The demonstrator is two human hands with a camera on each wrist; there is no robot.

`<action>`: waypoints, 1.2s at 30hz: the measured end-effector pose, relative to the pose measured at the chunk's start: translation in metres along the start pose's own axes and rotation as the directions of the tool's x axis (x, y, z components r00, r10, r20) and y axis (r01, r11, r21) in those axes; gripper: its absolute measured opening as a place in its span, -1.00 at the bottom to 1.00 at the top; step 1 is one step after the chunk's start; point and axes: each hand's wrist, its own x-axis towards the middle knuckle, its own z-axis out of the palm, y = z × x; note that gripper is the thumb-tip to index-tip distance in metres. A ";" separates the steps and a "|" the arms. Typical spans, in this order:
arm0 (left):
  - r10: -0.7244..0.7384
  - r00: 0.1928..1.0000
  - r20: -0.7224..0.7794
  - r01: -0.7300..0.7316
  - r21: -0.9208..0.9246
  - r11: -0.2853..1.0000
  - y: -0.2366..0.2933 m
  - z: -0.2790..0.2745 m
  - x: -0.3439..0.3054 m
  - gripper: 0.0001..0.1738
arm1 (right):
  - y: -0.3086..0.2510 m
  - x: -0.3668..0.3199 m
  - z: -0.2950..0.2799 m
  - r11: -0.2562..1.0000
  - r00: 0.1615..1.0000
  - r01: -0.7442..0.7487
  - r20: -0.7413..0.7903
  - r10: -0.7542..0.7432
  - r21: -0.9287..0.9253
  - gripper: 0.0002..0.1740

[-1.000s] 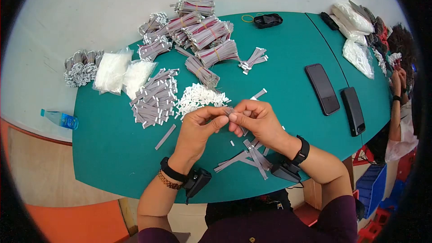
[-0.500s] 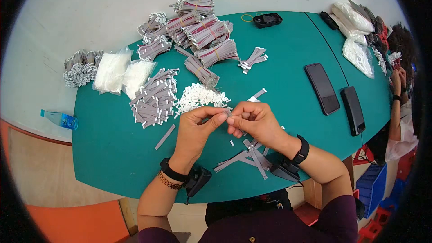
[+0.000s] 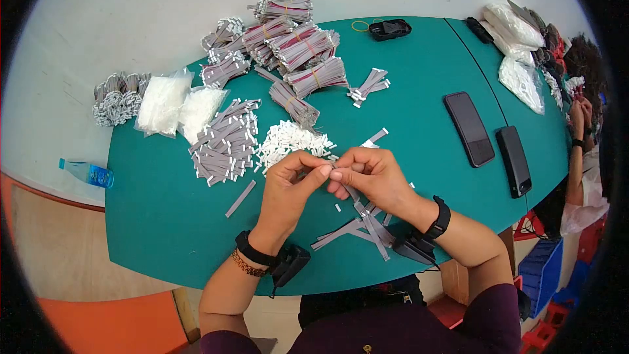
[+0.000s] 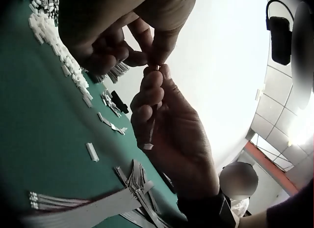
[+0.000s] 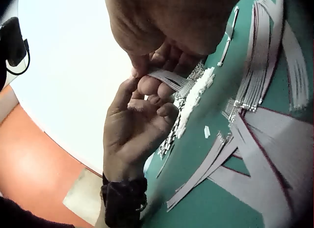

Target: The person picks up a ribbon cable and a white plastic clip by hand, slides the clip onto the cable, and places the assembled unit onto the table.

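Both hands meet over the green table, in front of a heap of small white connectors [image 3: 288, 142]. The right hand [image 3: 377, 180] pinches a grey ribbon cable [image 3: 352, 192] between thumb and curled fingers; in the left wrist view a white end of it shows below the fingers. Thumb and forefinger of the left hand [image 3: 285, 190] pinch at the same spot, the fingertips of both hands touching. In the right wrist view the cable's split wires [image 5: 171, 80] fan out over the left fingers. What lies between the fingertips is too small to tell.
Loose cables [image 3: 372, 229] lie near the right wrist, a cable pile [image 3: 226, 144] left of the connectors. Banded bundles [image 3: 308, 46] and clear bags [image 3: 164, 103] stand behind. A phone [image 3: 469, 130] and a black device [image 3: 514, 162] lie at right; another person's hands [image 3: 580, 115] show beyond.
Both hands have shifted slightly left, fingertips still together. The grey cable below the right fingers shows at a different angle, with more of its length visible.
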 end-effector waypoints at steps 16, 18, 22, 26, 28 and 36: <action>-0.055 0.998 0.035 0.057 -0.055 0.997 -0.003 -0.003 0.002 -0.84 | 0.002 0.001 -0.004 0.998 0.998 0.059 -0.022 -0.059 0.005 -0.88; -0.046 0.998 0.039 0.048 -0.059 0.997 -0.002 -0.003 0.002 -0.81 | 0.003 0.001 -0.004 0.998 0.998 0.055 -0.040 -0.054 0.026 -0.89; -0.059 0.998 -0.006 0.059 -0.015 0.998 -0.002 -0.003 0.002 -0.81 | 0.000 0.000 -0.003 0.999 0.998 0.042 -0.050 -0.042 0.001 -0.88; -0.035 0.999 -0.014 0.035 0.002 0.999 -0.001 -0.003 0.002 -0.83 | -0.003 -0.001 -0.001 0.998 0.998 0.043 -0.053 -0.046 -0.048 -0.88; -0.019 1.000 -0.014 0.019 0.014 1.000 -0.003 -0.003 0.002 -0.84 | -0.003 -0.001 0.000 0.997 0.997 0.052 -0.054 -0.055 -0.065 -0.88; 0.016 0.999 -0.037 -0.013 0.093 0.996 -0.002 -0.003 0.001 -0.85 | -0.002 -0.002 0.002 0.994 0.994 0.059 -0.090 -0.068 -0.093 -0.90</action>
